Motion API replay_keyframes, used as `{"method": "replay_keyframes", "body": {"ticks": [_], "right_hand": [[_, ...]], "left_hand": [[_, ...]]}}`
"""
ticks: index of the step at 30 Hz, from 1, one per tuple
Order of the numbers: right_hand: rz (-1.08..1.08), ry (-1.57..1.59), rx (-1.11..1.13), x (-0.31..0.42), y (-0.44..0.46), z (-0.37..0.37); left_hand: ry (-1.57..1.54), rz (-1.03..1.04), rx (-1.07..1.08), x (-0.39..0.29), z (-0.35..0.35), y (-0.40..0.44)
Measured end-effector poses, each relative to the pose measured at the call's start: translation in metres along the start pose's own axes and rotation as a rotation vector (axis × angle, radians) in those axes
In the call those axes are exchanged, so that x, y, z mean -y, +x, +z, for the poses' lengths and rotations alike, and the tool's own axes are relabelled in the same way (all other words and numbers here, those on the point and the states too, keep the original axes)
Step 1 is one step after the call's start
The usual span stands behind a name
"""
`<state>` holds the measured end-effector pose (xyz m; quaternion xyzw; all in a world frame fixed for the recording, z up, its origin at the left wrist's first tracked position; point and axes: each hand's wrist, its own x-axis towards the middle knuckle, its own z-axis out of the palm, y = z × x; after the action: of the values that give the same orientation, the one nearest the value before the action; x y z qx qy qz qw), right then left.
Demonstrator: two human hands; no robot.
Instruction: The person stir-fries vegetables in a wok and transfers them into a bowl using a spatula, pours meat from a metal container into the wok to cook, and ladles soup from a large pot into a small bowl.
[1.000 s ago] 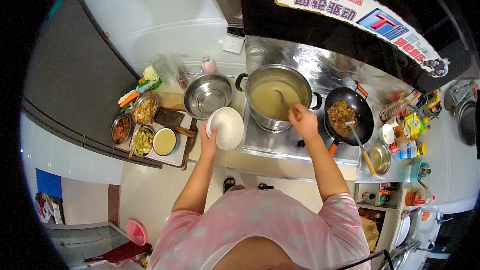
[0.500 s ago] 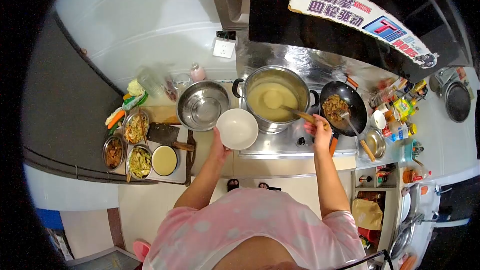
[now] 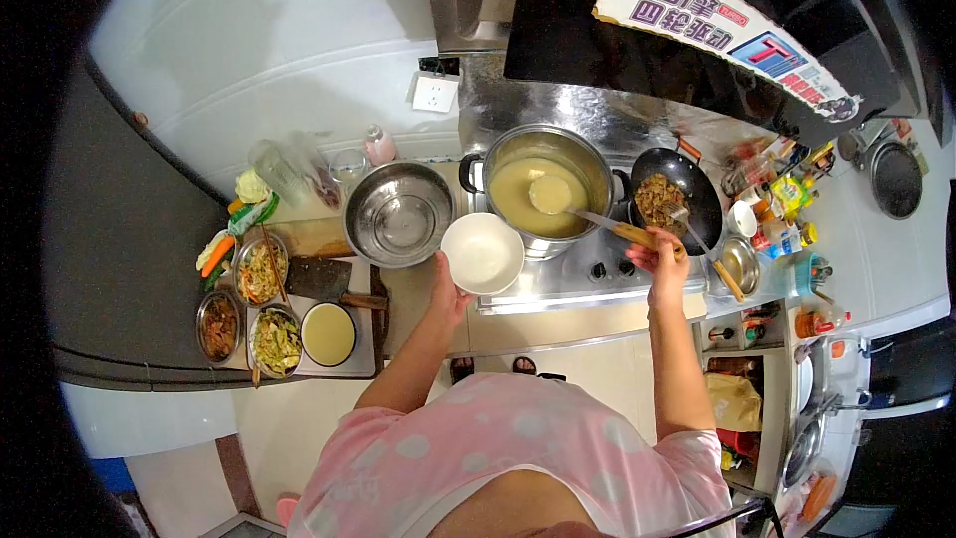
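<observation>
My left hand (image 3: pixel 450 291) grips the rim of an empty white bowl (image 3: pixel 482 254), held in front of a deep steel pot (image 3: pixel 600 161). Pale yellowish, porridge-like liquid (image 3: pixel 513 201) partly fills the pot. My right hand (image 3: pixel 665 264) is wrapped round the wooden handle of a ladle (image 3: pixel 550 193). The ladle's round head sits at the liquid's surface, its rim showing and pale liquid inside. Just beyond my right hand is a black wok (image 3: pixel 702 189) with browned food and a slotted turner (image 3: pixel 705 251) in it.
Left of the pot stands a wide steel basin (image 3: pixel 373 239). A cleaver (image 3: pixel 321 277) lies on the board near several dishes of food and a full bowl of pale liquid (image 3: pixel 329 333). Bottles and jars (image 3: pixel 792 199) crowd the right corner, beside a small steel bowl (image 3: pixel 739 264).
The ladle has risen from within the liquid, so its rim now shows. My right hand has moved right with the handle. The white bowl stays in my left hand, with only a slight shift.
</observation>
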<state>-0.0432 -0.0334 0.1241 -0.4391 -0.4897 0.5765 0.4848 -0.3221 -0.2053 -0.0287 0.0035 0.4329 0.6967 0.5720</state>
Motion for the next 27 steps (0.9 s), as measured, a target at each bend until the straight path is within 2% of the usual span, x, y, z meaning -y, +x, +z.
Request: {"method": "replay_keyframes", "body": {"ticks": [7, 10, 16, 21, 23, 25, 27], "right_hand": [[-0.043, -0.026, 0.039, 0.032, -0.015, 0.013], [-0.06, -0.041, 0.071, 0.048, -0.025, 0.019], [-0.013, -0.064, 0.141, 0.06, -0.043, 0.025], [0.06, -0.087, 0.246, 0.039, -0.056, 0.028], [0.084, -0.084, 0.383, 0.026, -0.065, 0.027], [0.028, -0.153, 0.526, 0.015, -0.075, 0.025], [-0.305, -0.424, 0.69, 0.019, -0.073, 0.021]], "left_hand": [[0.003, 0.047, 0.128, 0.003, -0.01, 0.008], [-0.042, 0.038, 0.02, 0.005, -0.01, 0.012], [0.024, 0.028, -0.045, -0.006, 0.004, -0.004], [-0.047, 0.035, 0.0, 0.001, -0.011, 0.011], [-0.043, 0.055, -0.003, -0.003, -0.006, 0.004], [-0.058, 0.075, 0.014, -0.004, -0.004, 0.003], [-0.086, 0.075, 0.032, -0.003, -0.01, 0.007]]}}
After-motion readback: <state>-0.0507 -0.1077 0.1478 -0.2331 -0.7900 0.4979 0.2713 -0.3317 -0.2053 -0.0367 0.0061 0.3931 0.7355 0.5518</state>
